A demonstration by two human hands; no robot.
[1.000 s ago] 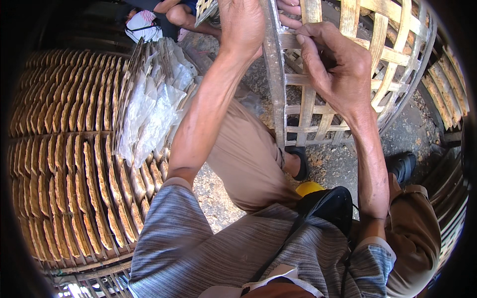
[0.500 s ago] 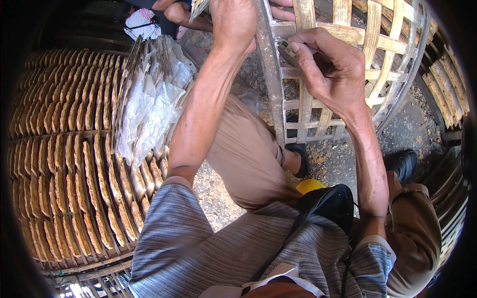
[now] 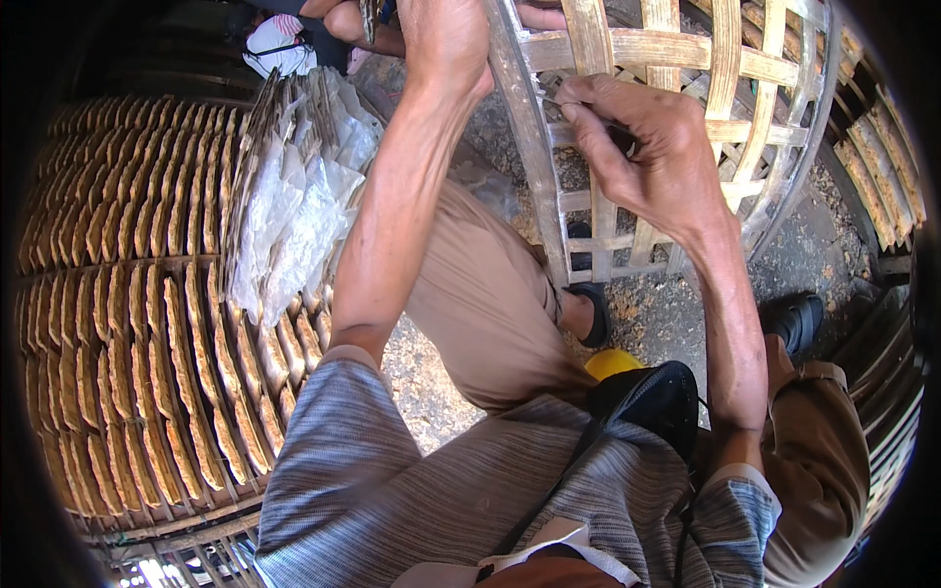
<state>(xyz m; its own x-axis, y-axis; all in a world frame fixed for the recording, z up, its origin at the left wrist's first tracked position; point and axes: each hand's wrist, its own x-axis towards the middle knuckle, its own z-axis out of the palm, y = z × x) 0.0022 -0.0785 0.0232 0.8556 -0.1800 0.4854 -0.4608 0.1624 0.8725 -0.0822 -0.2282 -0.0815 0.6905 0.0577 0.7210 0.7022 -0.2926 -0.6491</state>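
A woven bamboo rack [image 3: 676, 47] with an open lattice and a greyish wooden rim stands tilted in front of me. My left hand [image 3: 446, 44] is at its left rim, partly cut off by the top edge; fingers show behind the rim, wrapped round it. Over the lattice, beside that rim, my right hand [image 3: 652, 147] is closed in a pinch, thumb against forefinger. Something thin lies at its fingertips, too small to name. A narrow dark piece [image 3: 369, 20] shows left of my left hand; what it belongs to is hidden.
At left, a big rack [image 3: 137, 255] holds rows of browned slices. Crumpled clear plastic sheets [image 3: 304, 211] lie over its right part. Another person's bent arm [image 3: 348, 22] is at the top. More slices [image 3: 877, 176] stand at right. Crumbs cover the floor [image 3: 647, 314].
The bamboo rack and both hands have shifted slightly left. My right hand keeps its pinch by the rim, and the narrow dark piece has moved left too.
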